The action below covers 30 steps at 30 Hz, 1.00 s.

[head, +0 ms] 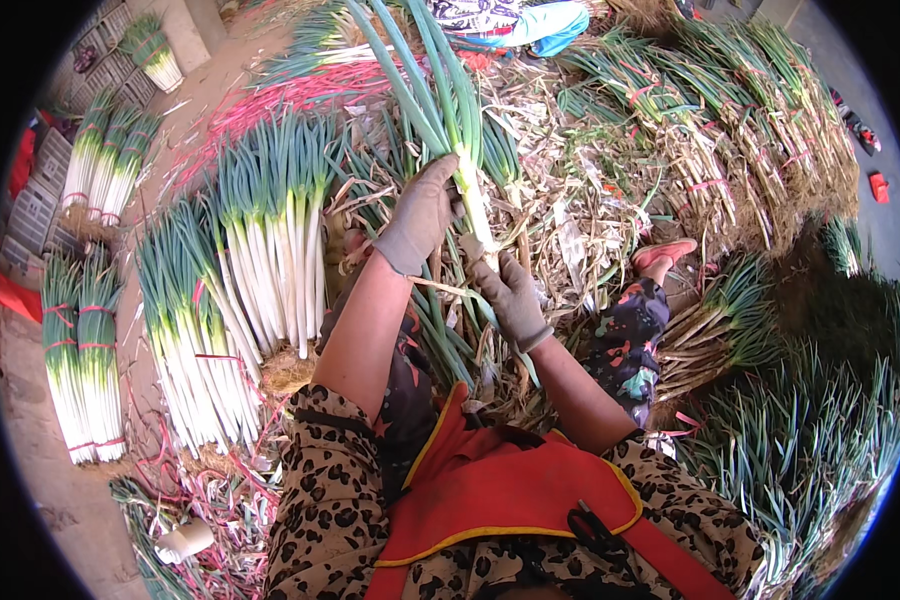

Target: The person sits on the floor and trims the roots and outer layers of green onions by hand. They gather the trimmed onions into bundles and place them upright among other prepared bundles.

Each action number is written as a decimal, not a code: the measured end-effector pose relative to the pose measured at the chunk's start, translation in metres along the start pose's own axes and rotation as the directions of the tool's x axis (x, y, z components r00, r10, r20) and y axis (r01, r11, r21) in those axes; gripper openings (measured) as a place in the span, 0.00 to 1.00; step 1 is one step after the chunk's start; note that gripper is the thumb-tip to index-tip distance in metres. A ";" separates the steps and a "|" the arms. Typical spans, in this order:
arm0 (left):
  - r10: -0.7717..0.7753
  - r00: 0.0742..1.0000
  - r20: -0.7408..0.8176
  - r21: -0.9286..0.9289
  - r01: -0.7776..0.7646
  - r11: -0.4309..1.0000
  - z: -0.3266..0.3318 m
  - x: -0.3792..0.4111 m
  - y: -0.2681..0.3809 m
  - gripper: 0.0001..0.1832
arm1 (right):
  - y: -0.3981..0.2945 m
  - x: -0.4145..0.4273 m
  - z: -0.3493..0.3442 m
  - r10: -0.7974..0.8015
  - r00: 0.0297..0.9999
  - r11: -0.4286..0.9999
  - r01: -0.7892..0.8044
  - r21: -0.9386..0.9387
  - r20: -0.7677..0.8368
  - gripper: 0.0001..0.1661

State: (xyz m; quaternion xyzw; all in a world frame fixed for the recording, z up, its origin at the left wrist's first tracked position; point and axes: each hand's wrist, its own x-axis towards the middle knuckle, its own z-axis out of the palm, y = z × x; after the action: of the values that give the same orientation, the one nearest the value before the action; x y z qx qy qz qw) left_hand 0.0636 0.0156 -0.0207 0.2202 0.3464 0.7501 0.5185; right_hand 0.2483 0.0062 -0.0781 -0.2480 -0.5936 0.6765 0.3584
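My left hand [420, 217], in a grey-brown work glove, grips a large green onion [471, 196] around its pale stalk. The green leaves fan out upward, away from me. My right hand [511, 296], gloved too, is closed at the lower end of the same stalk, its fingers partly hiding that end. A thin dry strip of leaf [442, 286] runs across between my wrists. Beneath both hands lies a heap of peeled leaves and dry husks [562, 217].
Trimmed green onions [277, 240] stand in rows to the left, with tied bundles [99, 360] beyond. Red ties [300, 94] lie ahead. Untrimmed bundles [709, 165] lean at the far right; more onions [802, 442] fill the near right. Another person's blue-clad leg [551, 28] shows at the top.
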 end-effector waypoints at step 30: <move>0.014 0.999 0.042 0.156 -0.021 0.988 0.002 -0.012 0.000 0.16 | -0.060 0.078 0.007 -0.151 0.972 0.983 0.128 -0.134 -0.182 0.08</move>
State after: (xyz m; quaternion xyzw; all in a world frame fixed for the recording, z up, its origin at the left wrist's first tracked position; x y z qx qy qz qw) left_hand 0.0699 0.0053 -0.0192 0.2786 0.3913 0.7205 0.5001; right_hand 0.2064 0.0652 -0.0106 -0.2907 -0.6124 0.5854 0.4447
